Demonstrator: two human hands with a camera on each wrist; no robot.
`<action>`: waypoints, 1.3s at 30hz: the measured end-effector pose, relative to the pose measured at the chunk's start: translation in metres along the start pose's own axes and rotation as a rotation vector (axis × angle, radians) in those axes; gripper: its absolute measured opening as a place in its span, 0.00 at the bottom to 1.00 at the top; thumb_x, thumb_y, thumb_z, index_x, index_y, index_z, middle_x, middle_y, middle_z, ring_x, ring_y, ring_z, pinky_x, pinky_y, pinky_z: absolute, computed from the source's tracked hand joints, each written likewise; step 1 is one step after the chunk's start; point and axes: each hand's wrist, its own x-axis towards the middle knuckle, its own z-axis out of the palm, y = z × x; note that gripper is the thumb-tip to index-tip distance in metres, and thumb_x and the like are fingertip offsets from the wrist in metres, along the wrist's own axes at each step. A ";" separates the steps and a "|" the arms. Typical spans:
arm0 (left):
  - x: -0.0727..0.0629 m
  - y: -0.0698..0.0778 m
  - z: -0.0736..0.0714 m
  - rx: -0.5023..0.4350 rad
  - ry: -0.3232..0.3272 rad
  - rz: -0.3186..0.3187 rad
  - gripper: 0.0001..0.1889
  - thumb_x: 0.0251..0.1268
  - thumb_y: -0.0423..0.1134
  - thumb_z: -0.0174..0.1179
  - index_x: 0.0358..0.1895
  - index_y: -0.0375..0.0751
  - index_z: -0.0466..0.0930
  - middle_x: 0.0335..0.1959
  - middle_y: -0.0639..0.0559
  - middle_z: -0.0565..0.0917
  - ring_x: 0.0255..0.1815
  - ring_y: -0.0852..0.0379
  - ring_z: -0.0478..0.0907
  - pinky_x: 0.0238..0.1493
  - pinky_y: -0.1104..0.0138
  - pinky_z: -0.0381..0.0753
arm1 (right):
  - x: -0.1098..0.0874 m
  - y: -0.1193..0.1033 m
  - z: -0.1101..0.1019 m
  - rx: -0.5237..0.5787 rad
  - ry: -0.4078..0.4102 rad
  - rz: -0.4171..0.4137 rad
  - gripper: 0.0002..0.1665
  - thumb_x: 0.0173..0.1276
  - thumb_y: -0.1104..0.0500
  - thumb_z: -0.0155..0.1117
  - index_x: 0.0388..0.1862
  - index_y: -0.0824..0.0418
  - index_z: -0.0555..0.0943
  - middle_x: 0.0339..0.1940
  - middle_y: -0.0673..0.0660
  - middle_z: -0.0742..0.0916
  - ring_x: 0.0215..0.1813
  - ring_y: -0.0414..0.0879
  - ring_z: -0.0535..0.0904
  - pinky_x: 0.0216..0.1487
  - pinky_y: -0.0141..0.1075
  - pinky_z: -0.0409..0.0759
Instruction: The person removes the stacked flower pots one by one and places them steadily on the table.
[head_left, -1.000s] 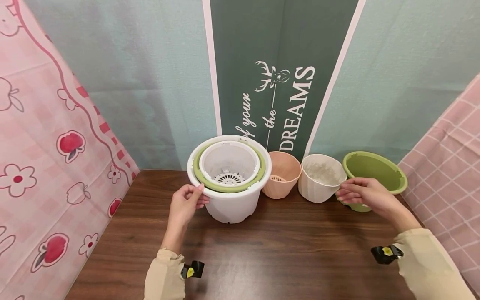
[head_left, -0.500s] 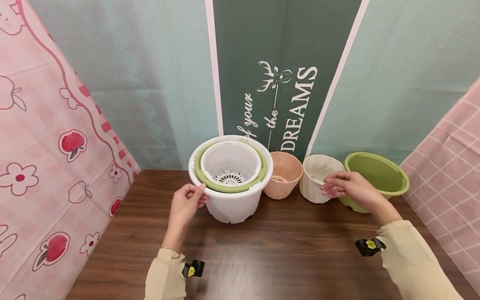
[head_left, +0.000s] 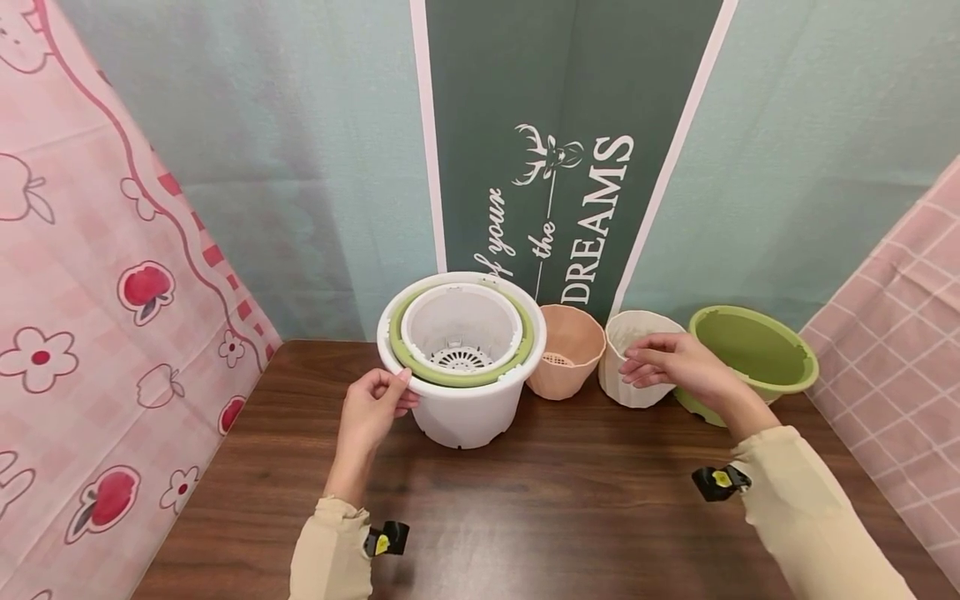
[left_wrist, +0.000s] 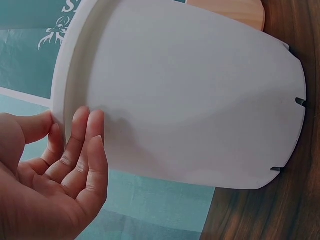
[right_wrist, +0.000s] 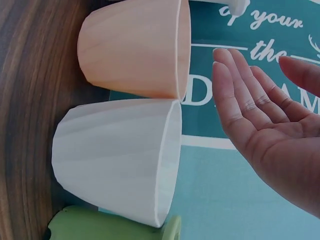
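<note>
My left hand (head_left: 373, 407) pinches the front-left rim of a large white flowerpot (head_left: 465, 417) between thumb and forefinger, with the other fingers loose against its outer wall. Nested inside it are a green pot (head_left: 459, 378) and a smaller white pot (head_left: 461, 321) with a slotted bottom. My right hand (head_left: 675, 365) hovers in front of the faceted white pot (head_left: 626, 387), holding nothing. In the right wrist view its fingers (right_wrist: 245, 95) are fairly straight, apart from that pot (right_wrist: 115, 157) and the peach pot (right_wrist: 132, 47).
The peach pot (head_left: 564, 350) stands between the nested pots and the faceted white one. A green oval pot (head_left: 753, 346) is at the far right, partly behind my right hand. All stand along the back of the wooden table (head_left: 510, 517), before a fabric backdrop (head_left: 337, 167).
My right hand has moved left from the green oval pot to in front of the faceted white pot. The left hand keeps its hold on the large white flowerpot's rim.
</note>
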 end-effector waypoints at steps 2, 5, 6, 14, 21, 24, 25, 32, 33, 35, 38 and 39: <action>0.000 0.000 0.000 -0.001 0.001 0.000 0.12 0.63 0.38 0.57 0.29 0.29 0.73 0.21 0.44 0.82 0.22 0.59 0.80 0.28 0.68 0.80 | 0.001 -0.002 0.002 0.003 -0.007 -0.003 0.13 0.69 0.65 0.50 0.44 0.77 0.70 0.33 0.64 0.84 0.34 0.49 0.83 0.39 0.41 0.81; 0.000 0.000 -0.001 -0.002 0.001 0.002 0.13 0.63 0.38 0.58 0.28 0.29 0.73 0.21 0.44 0.82 0.22 0.58 0.80 0.27 0.70 0.79 | 0.003 -0.005 0.006 0.004 -0.011 -0.004 0.12 0.69 0.66 0.49 0.43 0.77 0.70 0.33 0.65 0.84 0.33 0.48 0.83 0.38 0.40 0.81; 0.000 -0.001 -0.001 -0.002 -0.001 0.003 0.13 0.63 0.38 0.58 0.28 0.29 0.73 0.21 0.44 0.82 0.22 0.58 0.80 0.26 0.71 0.79 | 0.003 -0.005 0.007 0.003 -0.011 -0.005 0.11 0.69 0.66 0.49 0.43 0.77 0.70 0.33 0.65 0.84 0.33 0.48 0.83 0.38 0.40 0.81; 0.000 -0.001 -0.001 0.009 0.004 0.002 0.13 0.63 0.39 0.58 0.29 0.30 0.73 0.22 0.44 0.82 0.22 0.59 0.80 0.27 0.69 0.80 | 0.009 -0.011 0.018 -0.004 -0.012 -0.022 0.16 0.69 0.66 0.51 0.46 0.81 0.68 0.31 0.59 0.85 0.33 0.47 0.83 0.38 0.40 0.81; 0.001 -0.002 -0.001 0.013 0.005 0.006 0.13 0.64 0.38 0.57 0.28 0.30 0.73 0.21 0.43 0.82 0.22 0.58 0.80 0.29 0.64 0.81 | 0.017 -0.018 0.028 -0.017 -0.040 -0.033 0.14 0.68 0.65 0.53 0.44 0.79 0.68 0.33 0.60 0.85 0.34 0.46 0.83 0.38 0.39 0.81; 0.001 -0.003 -0.001 0.014 0.005 0.007 0.12 0.64 0.38 0.57 0.28 0.30 0.73 0.21 0.43 0.82 0.22 0.58 0.80 0.30 0.63 0.81 | 0.020 -0.022 0.031 -0.021 -0.044 -0.055 0.13 0.67 0.66 0.53 0.42 0.78 0.69 0.34 0.62 0.85 0.35 0.49 0.83 0.37 0.39 0.81; 0.001 -0.003 -0.001 0.013 0.005 0.008 0.12 0.64 0.38 0.57 0.28 0.30 0.73 0.21 0.43 0.82 0.22 0.58 0.80 0.30 0.63 0.81 | 0.020 -0.024 0.032 -0.025 -0.045 -0.059 0.13 0.67 0.67 0.53 0.42 0.78 0.69 0.34 0.63 0.85 0.35 0.49 0.83 0.37 0.39 0.81; 0.001 -0.003 -0.001 0.010 0.007 0.012 0.12 0.64 0.37 0.57 0.28 0.30 0.73 0.21 0.42 0.82 0.22 0.58 0.81 0.26 0.68 0.80 | 0.023 -0.034 0.039 -0.064 -0.051 -0.045 0.16 0.67 0.67 0.53 0.45 0.81 0.69 0.35 0.64 0.84 0.35 0.50 0.83 0.38 0.39 0.81; 0.001 -0.002 -0.001 0.009 0.007 0.014 0.12 0.64 0.37 0.57 0.28 0.30 0.72 0.21 0.42 0.82 0.21 0.58 0.81 0.26 0.68 0.80 | 0.024 -0.036 0.039 -0.071 -0.050 -0.043 0.16 0.67 0.67 0.54 0.45 0.81 0.69 0.35 0.64 0.84 0.35 0.50 0.83 0.39 0.40 0.81; 0.001 -0.002 -0.001 0.008 0.006 0.017 0.12 0.64 0.36 0.57 0.28 0.30 0.73 0.21 0.42 0.82 0.21 0.58 0.81 0.26 0.68 0.80 | 0.025 -0.038 0.041 -0.081 -0.053 -0.044 0.16 0.67 0.66 0.54 0.45 0.81 0.69 0.35 0.64 0.84 0.36 0.50 0.83 0.39 0.42 0.81; 0.001 -0.002 -0.001 0.008 0.008 0.018 0.12 0.64 0.36 0.57 0.28 0.30 0.73 0.21 0.42 0.82 0.22 0.58 0.81 0.25 0.70 0.79 | 0.028 -0.041 0.045 -0.090 -0.062 -0.057 0.16 0.67 0.66 0.54 0.45 0.80 0.70 0.35 0.63 0.84 0.37 0.53 0.83 0.41 0.43 0.80; 0.001 -0.002 -0.001 0.009 0.008 0.019 0.12 0.64 0.36 0.57 0.28 0.30 0.72 0.21 0.42 0.82 0.22 0.57 0.81 0.24 0.71 0.78 | 0.029 -0.043 0.046 -0.091 -0.065 -0.060 0.16 0.67 0.66 0.53 0.45 0.80 0.70 0.35 0.64 0.84 0.38 0.54 0.83 0.41 0.44 0.80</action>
